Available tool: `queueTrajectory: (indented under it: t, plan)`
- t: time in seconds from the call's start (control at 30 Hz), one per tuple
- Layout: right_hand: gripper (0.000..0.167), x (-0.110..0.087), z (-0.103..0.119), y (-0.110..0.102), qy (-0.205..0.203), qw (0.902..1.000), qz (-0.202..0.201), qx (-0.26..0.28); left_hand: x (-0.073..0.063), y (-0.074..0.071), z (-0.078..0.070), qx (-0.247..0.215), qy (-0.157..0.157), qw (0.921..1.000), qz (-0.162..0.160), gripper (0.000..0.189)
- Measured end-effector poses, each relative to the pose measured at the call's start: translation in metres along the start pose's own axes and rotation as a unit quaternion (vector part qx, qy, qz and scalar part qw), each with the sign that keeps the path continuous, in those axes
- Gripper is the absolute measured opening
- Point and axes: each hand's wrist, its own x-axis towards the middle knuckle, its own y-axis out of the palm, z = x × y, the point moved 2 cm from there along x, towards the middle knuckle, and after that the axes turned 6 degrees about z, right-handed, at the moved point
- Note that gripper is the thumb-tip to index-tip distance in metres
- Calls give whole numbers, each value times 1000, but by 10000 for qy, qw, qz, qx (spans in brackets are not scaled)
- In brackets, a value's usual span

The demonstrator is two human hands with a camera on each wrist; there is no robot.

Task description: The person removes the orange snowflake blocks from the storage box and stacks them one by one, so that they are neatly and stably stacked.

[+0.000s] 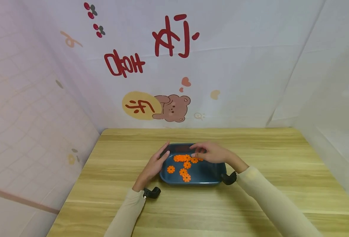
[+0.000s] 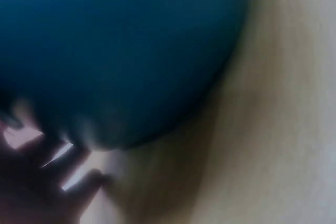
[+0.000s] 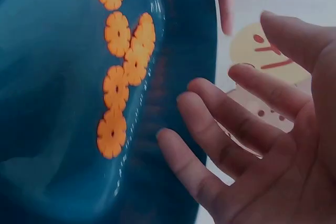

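A dark blue tray (image 1: 207, 176) with rounded corners holds several orange flower-shaped discs (image 1: 187, 165), notched round their edges and pierced in the middle. My left hand (image 1: 155, 163) holds the tray's left end, thumb over the rim and fingers along the outside. From the left wrist, its dark, blurred fingers (image 2: 63, 166) lie against the tray's blue underside (image 2: 121, 51). Over the tray's far right part hovers my right hand (image 1: 213, 152). Seen from the right wrist, its spread, slightly bent fingers (image 3: 239, 129) hold nothing, and the discs (image 3: 116, 88) lie beyond the fingertips.
The tray stands on a wood-grain table (image 1: 192, 210). A white printed cloth wall (image 1: 236, 65) with red characters and a bear rises behind the table's back edge, and pale walls flank both sides. Each wrist wears a small black camera mount (image 1: 152, 192).
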Motion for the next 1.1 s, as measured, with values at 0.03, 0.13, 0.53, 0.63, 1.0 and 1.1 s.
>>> queueTrajectory:
  t: [0.03, 0.13, 0.53, 0.63, 1.0, 1.1]
  plan:
    - [48, 3, 1, 2, 22, 9999, 94, 92, 0, 0, 0, -27, -52, 10000, 10, 56]
    - [44, 13, 2, 6, 19, 9991, 366, 204, 0, 0, 2, -151, -192, 9997, 4, 56]
    - [40, 44, 5, 27, 221, 9883, 1495, 203, 2, 0, 3, -240, 5, 9997, -64, 53]
    - [40, 49, 4, 32, 288, 9855, 1652, 274, 3, 1, 4, -270, -110, 9996, -11, 55]
    - [31, 60, -4, 42, 519, 9800, 1877, 420, 5, 2, 5, -486, -251, 9985, 62, 56]
    - [29, 62, -7, 44, 496, 9797, 1921, 303, 3, 5, 5, -515, -138, 9986, -57, 55]
